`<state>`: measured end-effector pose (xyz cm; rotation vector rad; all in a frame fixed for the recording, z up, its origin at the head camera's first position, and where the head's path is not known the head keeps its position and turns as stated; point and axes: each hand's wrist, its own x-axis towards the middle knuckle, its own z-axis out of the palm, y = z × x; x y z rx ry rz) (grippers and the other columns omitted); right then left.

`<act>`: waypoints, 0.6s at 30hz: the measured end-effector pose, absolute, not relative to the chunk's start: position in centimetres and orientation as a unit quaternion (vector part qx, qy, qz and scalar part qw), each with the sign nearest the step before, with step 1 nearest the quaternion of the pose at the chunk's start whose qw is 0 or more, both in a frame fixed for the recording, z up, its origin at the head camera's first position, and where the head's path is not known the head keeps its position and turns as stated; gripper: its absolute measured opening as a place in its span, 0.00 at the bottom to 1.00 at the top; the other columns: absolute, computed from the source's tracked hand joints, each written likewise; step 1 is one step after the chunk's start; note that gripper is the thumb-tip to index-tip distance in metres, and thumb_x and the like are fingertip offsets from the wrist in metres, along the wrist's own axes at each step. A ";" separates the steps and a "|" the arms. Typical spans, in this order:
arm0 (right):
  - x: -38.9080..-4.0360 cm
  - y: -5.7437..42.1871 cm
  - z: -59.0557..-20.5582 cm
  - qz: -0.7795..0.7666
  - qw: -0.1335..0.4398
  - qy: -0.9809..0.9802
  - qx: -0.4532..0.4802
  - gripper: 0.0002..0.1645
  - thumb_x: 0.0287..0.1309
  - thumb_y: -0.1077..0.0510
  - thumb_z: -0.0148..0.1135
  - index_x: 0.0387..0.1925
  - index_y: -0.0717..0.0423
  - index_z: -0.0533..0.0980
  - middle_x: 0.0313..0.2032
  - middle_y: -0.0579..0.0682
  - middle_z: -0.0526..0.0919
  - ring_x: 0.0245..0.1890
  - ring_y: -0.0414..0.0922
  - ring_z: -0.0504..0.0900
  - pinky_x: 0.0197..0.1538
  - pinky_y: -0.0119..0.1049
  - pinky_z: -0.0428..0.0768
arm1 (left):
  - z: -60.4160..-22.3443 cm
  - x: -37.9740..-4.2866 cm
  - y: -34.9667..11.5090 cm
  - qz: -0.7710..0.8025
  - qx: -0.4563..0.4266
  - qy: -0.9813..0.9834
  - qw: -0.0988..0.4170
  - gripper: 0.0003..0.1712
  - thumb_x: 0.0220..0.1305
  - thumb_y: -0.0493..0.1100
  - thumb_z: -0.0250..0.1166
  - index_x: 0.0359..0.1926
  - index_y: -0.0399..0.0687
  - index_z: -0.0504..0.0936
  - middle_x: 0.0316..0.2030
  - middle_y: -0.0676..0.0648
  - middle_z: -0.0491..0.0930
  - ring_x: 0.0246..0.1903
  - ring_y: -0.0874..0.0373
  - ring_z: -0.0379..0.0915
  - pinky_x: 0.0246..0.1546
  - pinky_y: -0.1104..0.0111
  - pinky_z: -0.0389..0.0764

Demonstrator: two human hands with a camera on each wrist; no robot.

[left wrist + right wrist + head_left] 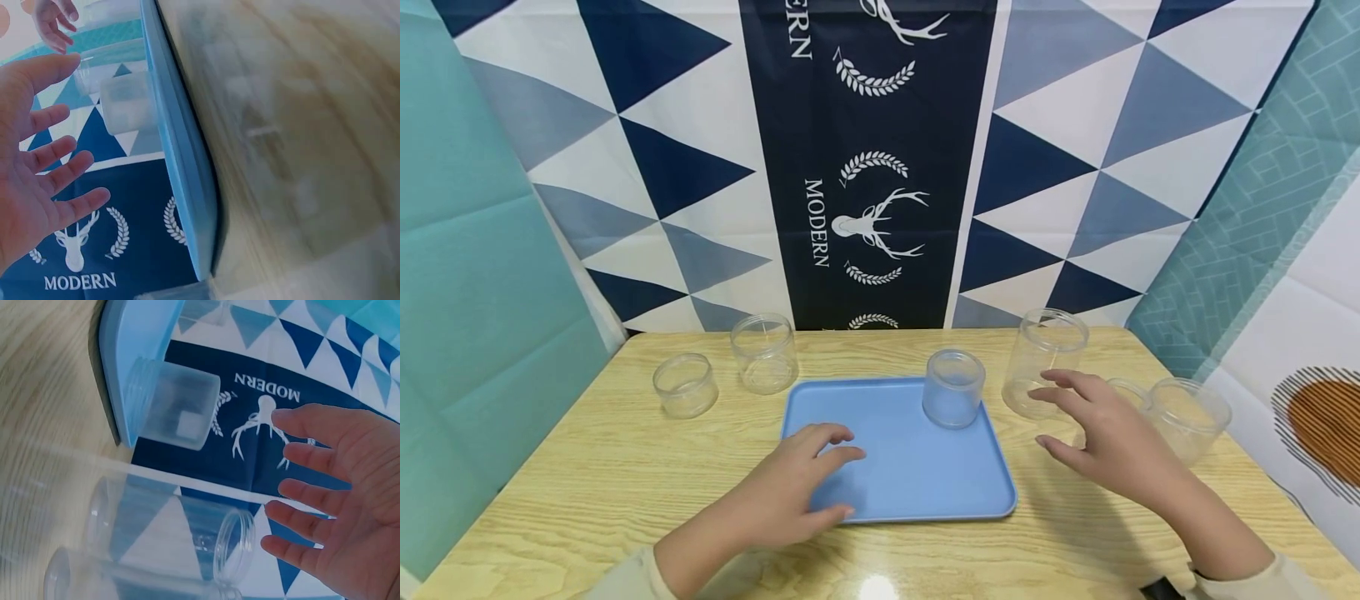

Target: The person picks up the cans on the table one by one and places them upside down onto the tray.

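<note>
small jar [953, 402]: cloudy-clear, round, ribbed end down on blue tray [917, 479], lower centre of frame | left hand [793, 492]: empty, fingers spread, over tray's left part | right hand [1108, 437]: empty, fingers wide, near tall clear jar [1043, 360], lower right

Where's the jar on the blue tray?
In the head view, the jar stands at the far right corner of the blue tray, left of the right hand.

Left grip [790, 487] and right grip [1108, 433] hover, seemingly relaxed.
</note>
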<state>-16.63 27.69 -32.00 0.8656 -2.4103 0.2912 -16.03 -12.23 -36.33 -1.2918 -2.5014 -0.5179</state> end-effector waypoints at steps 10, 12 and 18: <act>-16.3 29.8 -31.5 0.100 0.279 -0.907 0.299 0.36 0.30 0.62 0.81 0.49 0.56 0.80 0.53 0.62 0.76 0.48 0.62 0.76 0.42 0.59 0.77 | -35.9 -16.4 -10.8 -0.164 -0.474 -0.854 0.141 0.33 0.57 0.54 0.71 0.62 0.52 0.73 0.61 0.47 0.68 0.60 0.54 0.67 0.58 0.57 0.72; -16.2 30.3 -31.4 0.098 0.274 -0.912 0.289 0.35 0.31 0.61 0.81 0.49 0.57 0.80 0.53 0.63 0.76 0.48 0.63 0.76 0.41 0.59 0.77 | -35.8 -16.4 -10.5 -0.163 -0.477 -0.852 0.139 0.34 0.57 0.54 0.71 0.63 0.52 0.73 0.61 0.47 0.68 0.60 0.53 0.67 0.58 0.57 0.73; -16.3 31.7 -31.3 0.096 0.271 -0.919 0.270 0.34 0.31 0.61 0.81 0.48 0.59 0.80 0.53 0.65 0.75 0.48 0.65 0.75 0.42 0.61 0.76 | -35.8 -16.5 -9.8 -0.167 -0.481 -0.851 0.131 0.35 0.57 0.55 0.71 0.63 0.51 0.72 0.62 0.46 0.67 0.60 0.52 0.67 0.57 0.56 0.73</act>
